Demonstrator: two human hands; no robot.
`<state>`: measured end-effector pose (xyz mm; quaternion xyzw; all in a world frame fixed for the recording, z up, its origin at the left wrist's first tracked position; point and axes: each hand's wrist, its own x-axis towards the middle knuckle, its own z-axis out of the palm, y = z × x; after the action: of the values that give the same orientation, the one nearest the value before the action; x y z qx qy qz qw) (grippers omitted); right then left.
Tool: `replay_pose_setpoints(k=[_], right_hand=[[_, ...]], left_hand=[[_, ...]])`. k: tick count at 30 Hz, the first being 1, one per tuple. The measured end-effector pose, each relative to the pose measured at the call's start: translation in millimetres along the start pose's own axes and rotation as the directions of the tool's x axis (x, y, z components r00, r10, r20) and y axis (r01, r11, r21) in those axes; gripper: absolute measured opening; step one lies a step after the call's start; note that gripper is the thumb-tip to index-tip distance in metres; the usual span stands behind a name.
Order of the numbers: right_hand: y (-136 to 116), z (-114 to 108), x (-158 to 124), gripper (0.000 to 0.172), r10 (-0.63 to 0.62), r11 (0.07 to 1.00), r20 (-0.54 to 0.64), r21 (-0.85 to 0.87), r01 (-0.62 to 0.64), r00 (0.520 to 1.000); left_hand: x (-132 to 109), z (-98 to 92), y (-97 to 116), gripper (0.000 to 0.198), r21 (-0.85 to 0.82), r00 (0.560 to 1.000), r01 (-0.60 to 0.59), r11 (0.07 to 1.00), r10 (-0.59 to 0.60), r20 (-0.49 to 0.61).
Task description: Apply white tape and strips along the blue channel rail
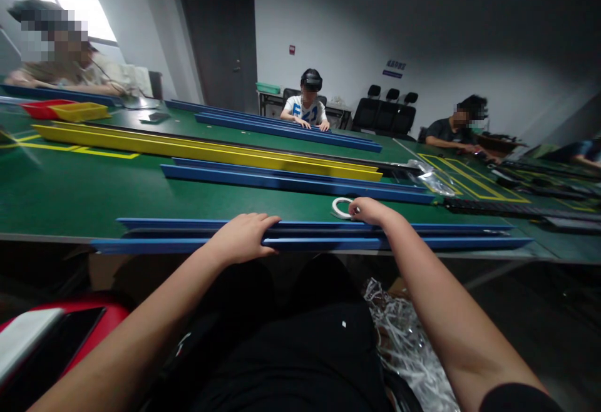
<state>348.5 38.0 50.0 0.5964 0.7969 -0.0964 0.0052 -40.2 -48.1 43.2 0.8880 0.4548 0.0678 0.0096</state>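
A long blue rail (446,243) lies along the near edge of the green table (70,193). My left hand (244,236) rests on top of this rail with its fingers curled over it. My right hand (369,210) reaches past the rail and pinches a white tape roll (339,206) that lies flat on the table.
More blue rails (282,181) and a long yellow rail (188,148) lie across the table. Red and yellow bins (79,110) stand far left. Three other people sit at the far sides. Crumpled clear plastic (404,343) lies by my right knee, and a red case (56,337) at lower left.
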Motion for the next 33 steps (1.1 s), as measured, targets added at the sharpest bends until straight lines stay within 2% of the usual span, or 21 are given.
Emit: replay_pose_setpoints(k=[2,4,6,10,14,17,21,23,26,29,33], right_hand=[[-8.1,5.6,-6.5,0.009,0.052,0.997,-0.123,0.058,-0.045,0.991],[-19.6,14.4,-16.2,0.018,0.134,0.973,-0.241,0.218,-0.081,0.961],[-32.2,24.9,-26.7,0.023,0.197,0.931,-0.312,0.358,-0.077,0.93],[-46.3,39.6,-41.9,0.025,0.26,0.938,-0.44,0.326,-0.117,0.86],[-39.0,38.1,-45.9,0.03,0.313,0.936,-0.471,0.303,-0.182,0.825],[-32.6,33.7,-46.9,0.032,0.319,0.939,-0.463,0.273,-0.209,0.827],[-33.3,33.6,-52.7,0.031,0.252,0.967,-0.461,0.159,-0.2,0.851],[-35.4,35.8,-56.6,0.03,0.217,0.976,-0.467,0.114,-0.185,0.857],[-37.5,39.3,-61.7,0.03,0.199,0.98,-0.486,0.096,-0.175,0.851],[-34.6,40.9,-66.2,0.032,0.193,0.981,-0.508,0.102,-0.164,0.839],[-12.4,38.7,-73.8,0.033,0.197,0.98,-0.509,0.109,-0.164,0.838]], left_hand=[[-0.2,0.1,-0.6,0.079,0.0,1.0,0.003,1.0,-0.003,-0.006],[1.2,0.7,-2.5,0.077,0.004,1.0,0.006,1.0,-0.006,-0.014],[5.4,2.0,-5.0,0.075,0.005,1.0,0.001,1.0,-0.001,-0.017],[24.0,6.3,-5.6,0.077,0.0,0.999,-0.037,0.999,0.037,-0.022],[45.4,9.8,4.5,0.078,-0.001,0.999,-0.044,0.999,0.044,-0.022],[50.9,9.3,12.9,0.077,0.003,0.999,-0.032,0.999,0.032,-0.026],[40.7,6.7,14.0,0.074,0.03,0.995,0.006,1.0,-0.003,-0.098],[32.3,6.8,9.1,0.076,0.057,0.99,0.077,0.995,-0.069,-0.125],[21.9,9.2,0.9,0.082,0.1,0.981,0.172,0.98,-0.161,-0.109],[19.0,12.2,0.9,0.08,0.13,0.979,0.177,0.976,-0.16,-0.127],[32.3,16.4,19.1,0.079,0.126,0.979,0.154,0.98,-0.135,-0.15]])
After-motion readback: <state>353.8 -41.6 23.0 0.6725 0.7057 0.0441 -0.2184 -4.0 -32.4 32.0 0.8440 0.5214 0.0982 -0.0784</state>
